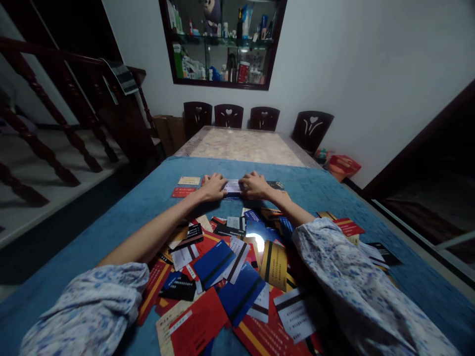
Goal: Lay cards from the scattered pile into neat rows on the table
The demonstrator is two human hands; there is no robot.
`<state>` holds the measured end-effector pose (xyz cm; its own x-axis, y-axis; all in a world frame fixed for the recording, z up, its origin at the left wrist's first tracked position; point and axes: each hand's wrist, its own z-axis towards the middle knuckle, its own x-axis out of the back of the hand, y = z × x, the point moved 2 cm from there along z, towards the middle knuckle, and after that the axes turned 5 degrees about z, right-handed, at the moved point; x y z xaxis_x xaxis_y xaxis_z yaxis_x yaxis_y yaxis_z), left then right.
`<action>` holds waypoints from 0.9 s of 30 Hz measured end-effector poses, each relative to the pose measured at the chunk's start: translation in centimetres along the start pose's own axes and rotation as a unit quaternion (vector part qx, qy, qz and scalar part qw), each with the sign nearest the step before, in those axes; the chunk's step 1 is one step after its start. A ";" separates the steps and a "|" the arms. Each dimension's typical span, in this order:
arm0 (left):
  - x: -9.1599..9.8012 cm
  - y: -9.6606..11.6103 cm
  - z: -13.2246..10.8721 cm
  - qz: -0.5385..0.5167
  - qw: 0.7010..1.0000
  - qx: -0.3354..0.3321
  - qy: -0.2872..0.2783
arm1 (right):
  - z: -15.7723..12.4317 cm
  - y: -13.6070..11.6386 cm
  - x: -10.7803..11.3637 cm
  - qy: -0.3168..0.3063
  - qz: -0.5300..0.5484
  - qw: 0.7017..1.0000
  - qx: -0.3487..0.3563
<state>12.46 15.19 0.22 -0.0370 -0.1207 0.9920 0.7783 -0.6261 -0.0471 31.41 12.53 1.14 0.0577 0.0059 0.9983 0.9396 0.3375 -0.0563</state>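
Observation:
Beyond a heap of cards, my left hand (pixel 215 187) and my right hand (pixel 255 186) hold a white card (pixel 233 186) by its two ends, fingers bent around it. Blue shows along its near edge, and whether more cards lie under it I cannot tell. To the left of my left hand lie a cream card (pixel 189 181) and a red card (pixel 183 192). A dark card (pixel 275 185) shows partly behind my right hand. Between my forearms spreads the loose heap, with a blue card (pixel 214 263), a gold card (pixel 274 265) and a large red card (pixel 199 324) on top.
A blue cloth (pixel 148 207) covers the near part of the table. More cards, including a red one (pixel 349 226), lie right of my right sleeve. Several dark chairs (pixel 228 115) stand at the far end. A wooden railing (pixel 55 168) runs along the left.

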 end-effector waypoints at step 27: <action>-1.8 -1.6 5.1 0.014 0.999 0.013 -0.044 | 4.0 1.9 -0.6 -0.044 -0.009 0.998 -0.045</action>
<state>14.49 20.36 -0.89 0.0400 -0.0687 0.9968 0.7946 -0.6027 -0.0734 31.79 16.91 0.46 0.0140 0.0848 0.9963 0.9671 0.2519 -0.0350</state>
